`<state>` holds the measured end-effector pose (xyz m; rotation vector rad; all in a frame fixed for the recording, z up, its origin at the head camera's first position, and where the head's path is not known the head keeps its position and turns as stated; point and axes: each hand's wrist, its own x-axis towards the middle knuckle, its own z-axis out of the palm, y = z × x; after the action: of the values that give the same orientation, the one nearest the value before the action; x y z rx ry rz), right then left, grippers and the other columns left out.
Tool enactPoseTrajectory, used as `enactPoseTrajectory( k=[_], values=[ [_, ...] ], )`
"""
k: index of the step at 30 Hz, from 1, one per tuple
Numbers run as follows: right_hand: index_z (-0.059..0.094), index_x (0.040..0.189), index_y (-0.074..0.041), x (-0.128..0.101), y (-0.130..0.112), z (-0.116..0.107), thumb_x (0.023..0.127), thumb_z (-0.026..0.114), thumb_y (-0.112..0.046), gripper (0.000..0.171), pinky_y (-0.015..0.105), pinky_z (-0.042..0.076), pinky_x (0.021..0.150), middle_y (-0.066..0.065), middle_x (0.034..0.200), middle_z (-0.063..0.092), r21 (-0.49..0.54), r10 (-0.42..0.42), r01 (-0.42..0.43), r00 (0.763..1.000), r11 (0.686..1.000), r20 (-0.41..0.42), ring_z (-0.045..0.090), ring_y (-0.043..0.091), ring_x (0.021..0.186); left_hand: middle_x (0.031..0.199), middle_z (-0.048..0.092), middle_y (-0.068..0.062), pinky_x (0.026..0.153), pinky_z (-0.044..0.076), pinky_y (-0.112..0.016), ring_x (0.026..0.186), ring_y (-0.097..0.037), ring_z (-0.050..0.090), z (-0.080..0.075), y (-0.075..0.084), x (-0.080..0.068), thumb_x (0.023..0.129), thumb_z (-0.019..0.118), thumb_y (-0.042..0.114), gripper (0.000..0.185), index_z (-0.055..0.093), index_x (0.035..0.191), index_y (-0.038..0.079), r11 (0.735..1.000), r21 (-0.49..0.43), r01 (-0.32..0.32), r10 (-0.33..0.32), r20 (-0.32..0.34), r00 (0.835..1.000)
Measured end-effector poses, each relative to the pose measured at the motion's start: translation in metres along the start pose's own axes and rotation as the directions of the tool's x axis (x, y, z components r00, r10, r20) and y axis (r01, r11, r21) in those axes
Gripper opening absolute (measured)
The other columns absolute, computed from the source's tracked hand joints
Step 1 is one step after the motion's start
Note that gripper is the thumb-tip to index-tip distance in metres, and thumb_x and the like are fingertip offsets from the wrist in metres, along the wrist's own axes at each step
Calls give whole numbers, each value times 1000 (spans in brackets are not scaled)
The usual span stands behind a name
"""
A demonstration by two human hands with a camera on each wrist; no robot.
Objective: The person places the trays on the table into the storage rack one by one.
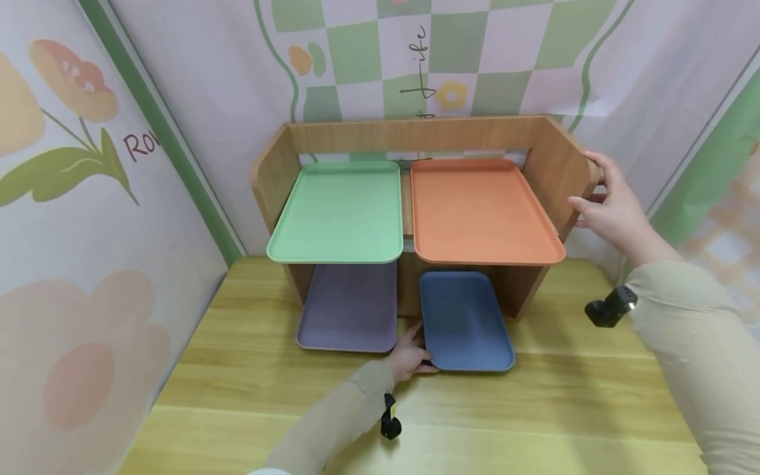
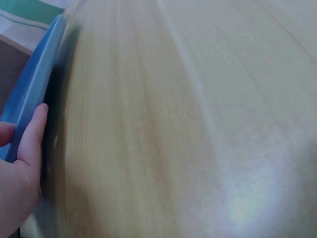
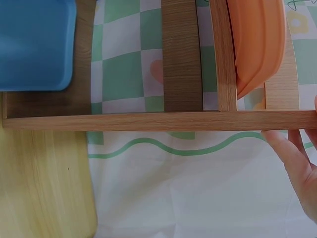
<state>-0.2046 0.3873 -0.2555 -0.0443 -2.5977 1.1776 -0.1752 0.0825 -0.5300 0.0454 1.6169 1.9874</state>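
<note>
Fingers of my left hand (image 1: 410,356) pinch the near left corner of the blue tray (image 1: 464,320), thumb on its rim as the left wrist view shows, where the tray's edge (image 2: 34,84) stands against my thumb (image 2: 30,134). My right hand (image 1: 611,208) grips the right side panel of the wooden shelf (image 1: 415,135), fingers (image 3: 290,153) curled over its edge, steadying it.

As I judge it, the blue tray is only partly in place: its far end lies under the shelf's top board on the right, while its near half sticks out onto the table (image 1: 570,389). Just left of it, the purple tray (image 1: 350,307) sits deeper under the shelf, with its near edge also showing. On top, the green tray (image 1: 340,212) lies on the left and the orange tray (image 1: 481,210) on the right, side by side, both overhanging the front edge a little.

So three trays look settled, and the blue one in my left hand is the piece in motion; whether it goes in or comes out I cannot tell.
</note>
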Motion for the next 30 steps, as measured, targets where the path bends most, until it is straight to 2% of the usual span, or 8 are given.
enactPoseTrajectory(
  k=[5, 9, 15, 19, 23, 27, 30],
  values=[
    [12, 149, -42, 0, 0, -1, 95, 52, -14, 73, 15, 53, 54, 16, 124, 32, -2, 0, 0, 1000, 1000, -1, 45, 42, 111, 148, 16, -38, 82, 57, -46, 122, -49, 43, -1, -2, 0, 83, 46, -22, 83, 13, 153, 9, 999, -38, 6, -5, 12, 1000],
    [10, 151, -38, 0, -1, -1, 95, 52, -13, 74, 13, 53, 54, 18, 125, 31, -7, -1, 1, 1000, 1000, 1, 44, 43, 112, 147, 12, -40, 83, 57, -44, 126, -51, 38, -3, -6, 4, 84, 45, -21, 80, 15, 152, 7, 997, -79, 2, -2, -6, 1000],
    [10, 151, -38, 1, 0, -2, 95, 53, -14, 74, 13, 52, 54, 7, 119, 34, -8, -7, 7, 1000, 1000, -7, 44, 42, 111, 141, 19, -43, 89, 55, -43, 122, -47, 45, -1, -10, 14, 87, 41, -20, 69, 17, 149, -1, 990, -136, -40, 32, -62, 998],
    [11, 151, -38, 1, 0, -2, 95, 53, -14, 74, 13, 52, 54, 2, 117, 36, -7, -8, 8, 1000, 1000, -9, 45, 40, 110, 143, 16, -42, 92, 53, -44, 124, -49, 42, 3, -13, 23, 88, 41, -18, 67, 16, 148, -4, 980, -187, -72, 55, -95, 994],
    [11, 151, -38, 1, 0, -1, 95, 54, -14, 74, 13, 53, 55, -4, 114, 36, -6, -9, 9, 1000, 1000, -8, 46, 37, 108, 145, 21, -39, 97, 50, -45, 126, -46, 42, 7, -14, 31, 85, 36, -21, 67, 16, 148, -6, 964, -242, -111, 83, -123, 989],
    [10, 151, -37, 1, 0, -1, 95, 53, -14, 74, 15, 54, 56, 2, 118, 36, -3, -8, 8, 1000, 1000, -1, 46, 39, 110, 144, 28, -36, 103, 44, -49, 127, -43, 42, 10, -13, 37, 78, 30, -26, 74, 15, 148, -7, 944, -293, -153, 116, -139, 984],
    [9, 151, -37, 0, 0, 0, 95, 53, -13, 75, 16, 54, 56, 10, 122, 34, -1, -4, 4, 1000, 1000, 4, 44, 42, 112, 146, 25, -35, 107, 39, -51, 131, -42, 36, 12, -10, 37, 76, 27, -27, 77, 16, 148, -5, 931, -330, -153, 111, -142, 984]
  ],
)
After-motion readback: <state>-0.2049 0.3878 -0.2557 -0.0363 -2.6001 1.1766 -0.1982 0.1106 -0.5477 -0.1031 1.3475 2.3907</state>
